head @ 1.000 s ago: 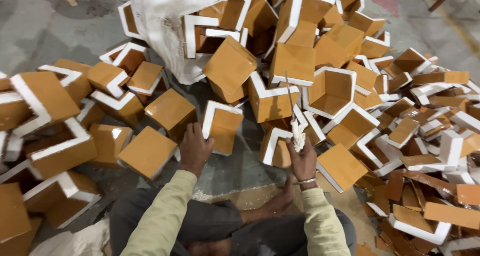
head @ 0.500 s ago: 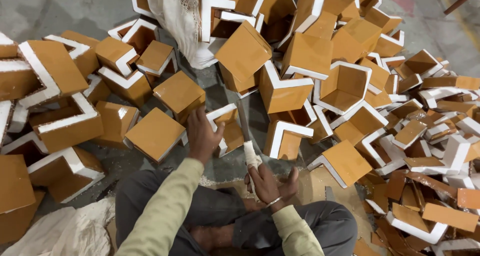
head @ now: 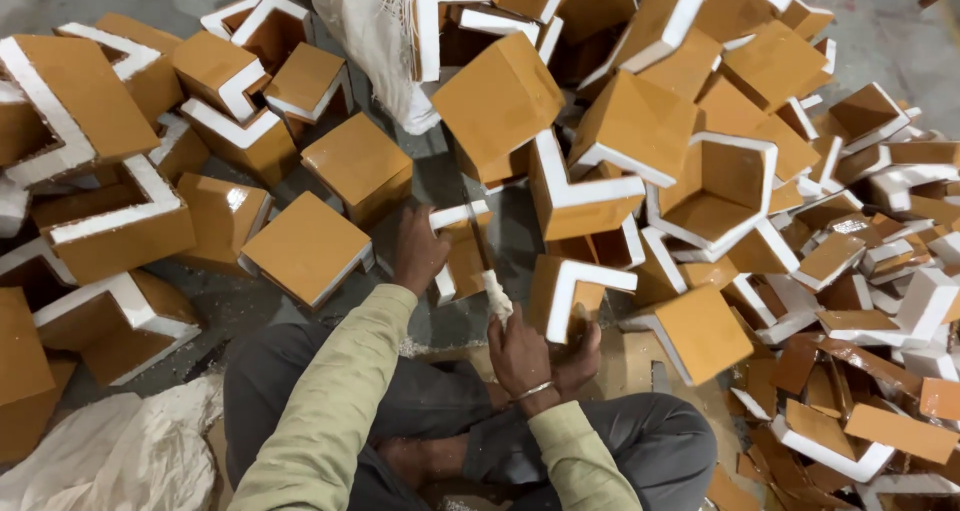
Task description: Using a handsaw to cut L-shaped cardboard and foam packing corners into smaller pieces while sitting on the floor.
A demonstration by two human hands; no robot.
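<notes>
Left hand (head: 418, 253) clenched on corner piece (head: 462, 246), pinning it to floor (head: 250, 306) at my 12 so it stays put. Right hand (head: 522, 353) grips cloth-wrapped blade handle (head: 497, 296), blade against piece. Orange-white pieces (head: 700, 171) heaped 1–3 o'clock; white sack (head: 375, 41) behind.

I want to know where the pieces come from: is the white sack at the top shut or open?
Open. The white sack gapes on its right side, with orange-and-white corner pieces showing in its mouth and spilling onto the floor.
</notes>
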